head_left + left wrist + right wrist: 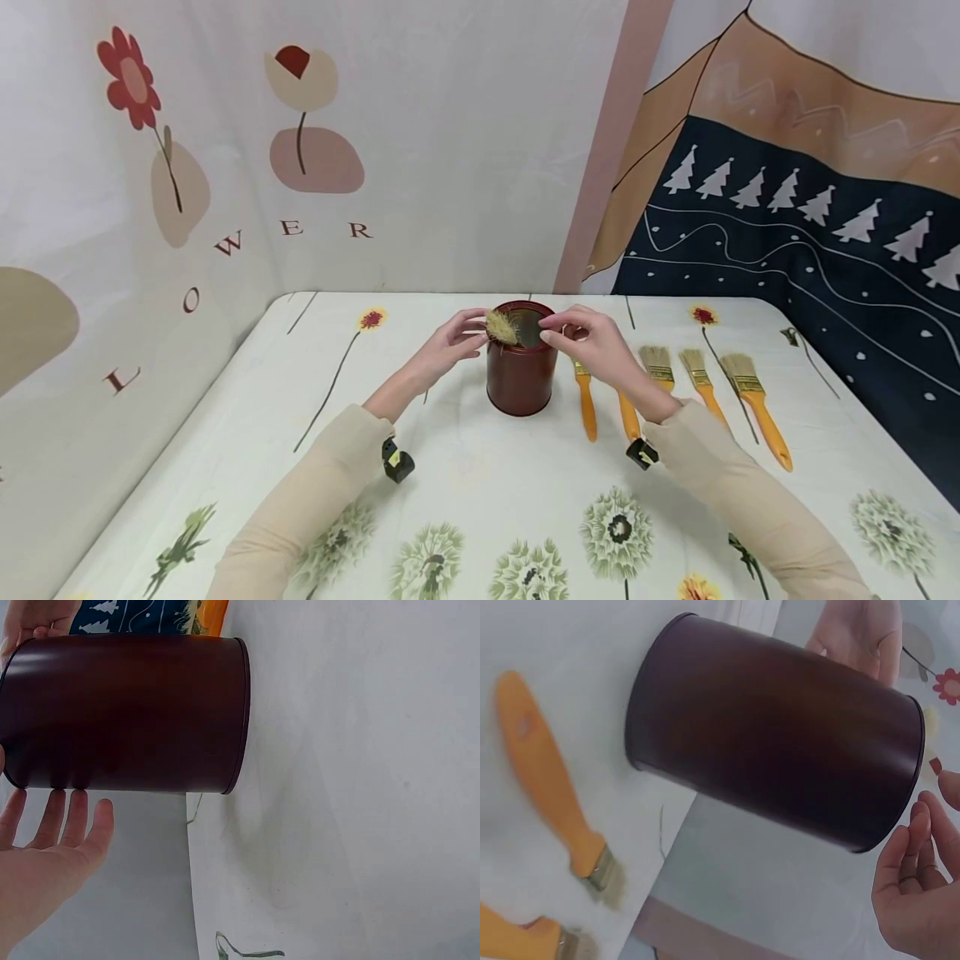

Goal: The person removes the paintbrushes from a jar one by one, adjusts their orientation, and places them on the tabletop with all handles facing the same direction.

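A dark red cylindrical can (520, 382) stands upright on the table with its open top upward. A straw-coloured bristly tuft (502, 328) shows at the left side of its mouth. My left hand (452, 340) is at the can's left side near the top; in the left wrist view its extended fingertips (77, 796) reach the can's wall. On the opposite side, my right hand (588, 337) is beside the rim, fingers bent loosely and the thumb apart from them. Nothing shows between those fingers (919, 825) in the right wrist view.
Several paintbrushes with orange handles lie to the right of the can, one of them a wide brush (756, 408) farthest right. The table is covered with a flower-printed cloth (480, 483). Printed curtains (450, 150) hang behind and at the sides.
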